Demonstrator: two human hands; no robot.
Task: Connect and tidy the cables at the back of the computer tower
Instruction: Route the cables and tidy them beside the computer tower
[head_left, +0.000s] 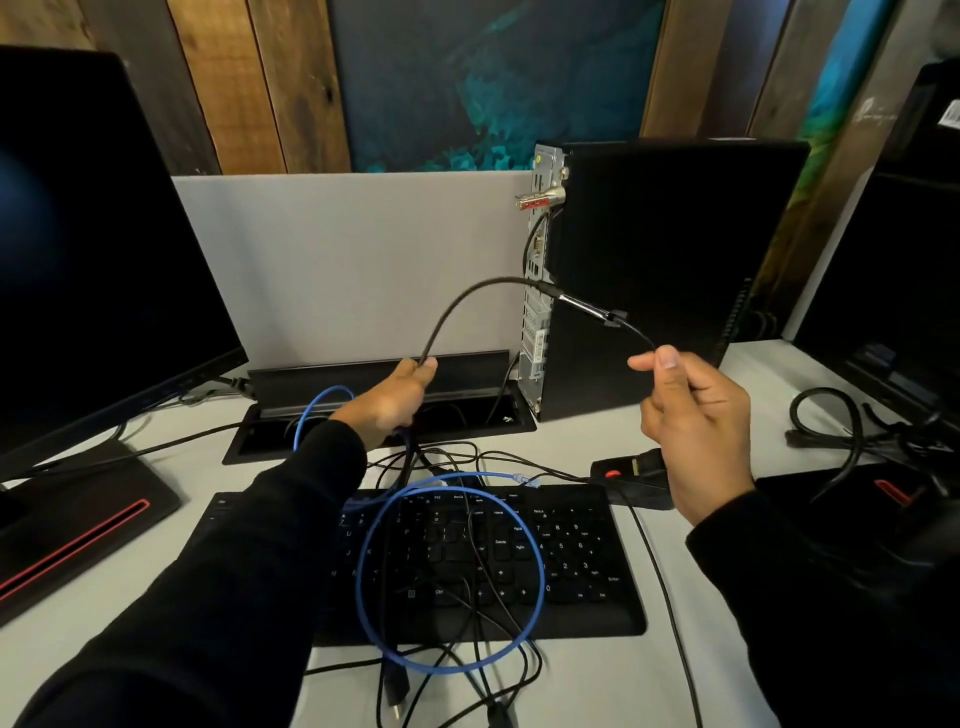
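Note:
A black computer tower (670, 270) stands upright at the back right of the desk, its metal rear panel (537, 270) facing left. My left hand (389, 402) grips a thick black cable (457, 306) that arches up and right to a connector (587, 307) in front of the tower's side. A thin black tie hangs from that connector, and my right hand (693, 410) pinches its end between thumb and forefinger. A blue network cable (447, 577) lies looped over the keyboard, its clear plug (522, 478) loose.
A black keyboard (582, 561) lies under a tangle of thin black cables. An open cable tray (379, 415) sits in the desk behind it. A monitor (93, 260) stands at left, another (893, 260) at right. A black mouse (636, 480) and coiled cords (831, 421) lie at right.

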